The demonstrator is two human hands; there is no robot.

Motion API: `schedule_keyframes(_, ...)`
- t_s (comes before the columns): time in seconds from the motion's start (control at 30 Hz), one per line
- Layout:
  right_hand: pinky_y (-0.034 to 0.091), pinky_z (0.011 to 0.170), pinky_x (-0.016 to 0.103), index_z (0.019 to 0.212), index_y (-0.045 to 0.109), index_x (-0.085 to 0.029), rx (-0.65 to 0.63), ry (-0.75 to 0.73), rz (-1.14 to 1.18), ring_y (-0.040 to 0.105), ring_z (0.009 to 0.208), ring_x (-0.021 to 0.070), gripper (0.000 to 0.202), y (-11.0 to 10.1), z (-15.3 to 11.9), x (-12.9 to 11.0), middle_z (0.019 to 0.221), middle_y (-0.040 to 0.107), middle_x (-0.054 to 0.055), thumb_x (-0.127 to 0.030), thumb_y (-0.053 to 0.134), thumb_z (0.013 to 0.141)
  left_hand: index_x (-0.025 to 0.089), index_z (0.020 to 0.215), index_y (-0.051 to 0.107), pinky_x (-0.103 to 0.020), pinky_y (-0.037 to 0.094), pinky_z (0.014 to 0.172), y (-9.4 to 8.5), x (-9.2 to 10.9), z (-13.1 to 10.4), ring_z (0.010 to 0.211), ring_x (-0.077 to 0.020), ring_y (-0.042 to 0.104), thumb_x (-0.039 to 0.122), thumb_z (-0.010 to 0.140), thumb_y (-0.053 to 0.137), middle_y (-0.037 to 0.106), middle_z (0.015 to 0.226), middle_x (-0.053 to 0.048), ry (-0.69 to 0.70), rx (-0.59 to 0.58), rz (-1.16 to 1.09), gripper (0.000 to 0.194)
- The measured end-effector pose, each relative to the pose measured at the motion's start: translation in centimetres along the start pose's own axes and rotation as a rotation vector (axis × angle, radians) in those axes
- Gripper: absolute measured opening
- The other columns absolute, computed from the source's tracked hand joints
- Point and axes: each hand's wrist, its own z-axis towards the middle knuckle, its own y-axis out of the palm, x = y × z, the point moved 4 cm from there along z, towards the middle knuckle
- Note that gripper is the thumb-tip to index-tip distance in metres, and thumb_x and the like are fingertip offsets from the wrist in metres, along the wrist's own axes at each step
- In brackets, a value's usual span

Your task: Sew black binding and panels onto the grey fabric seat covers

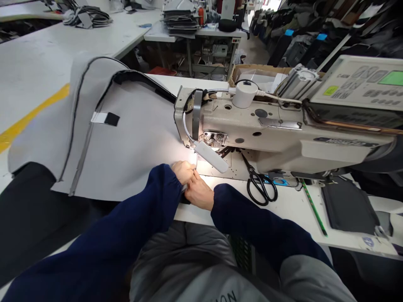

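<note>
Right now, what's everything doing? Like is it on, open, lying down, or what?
Left hand: fingers curled at the fabric's edge, grip partly hidden
Right hand: fingers bent, against the left hand
Pale grey fabric: spread over the table
Lamp: on
Scissors: lying flat
Green stick: lying down
Panel screen: green, looks lit
Cardboard box: open on top

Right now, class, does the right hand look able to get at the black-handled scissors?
Probably yes: the black-handled scissors lie to its right, handles uncovered. The right hand seems to be gripping the light grey fabric beside the left hand, so it would likely need to let go first.
</note>
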Motion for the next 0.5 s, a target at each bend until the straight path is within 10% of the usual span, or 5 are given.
schedule_keyframes(0.27,0.036,0.101,0.05,0.095,0.067,-0.01,0.084,0.05,0.238,0.05,0.107,0.0286,0.023,1.4,-0.4,1.2,0.098,0.064,0.016,-0.02,0.05,0.084,0.019,0.104,0.065,-0.033,0.047,0.081,-0.6,0.9,-1.9,0.09,-0.0226,0.062,0.029,0.086,0.037,0.067,0.096,-0.008,0.189,0.125,-0.029,0.035)
schedule_keyframes(0.5,0.033,0.105,0.055,0.121,0.052,0.004,0.114,0.107,0.186,0.047,0.118,0.0335,0.051,0.0,-3.7,-5.7,0.116,0.057,0.025,-0.038,0.046,0.093,0.012,0.131,0.044,-0.049,0.017,0.116,1.8,-2.8,-9.3,0.134,-0.0255,0.034,0.01,0.066,0.046,0.045,0.14,-0.011,0.685,0.228,0.189,0.066)
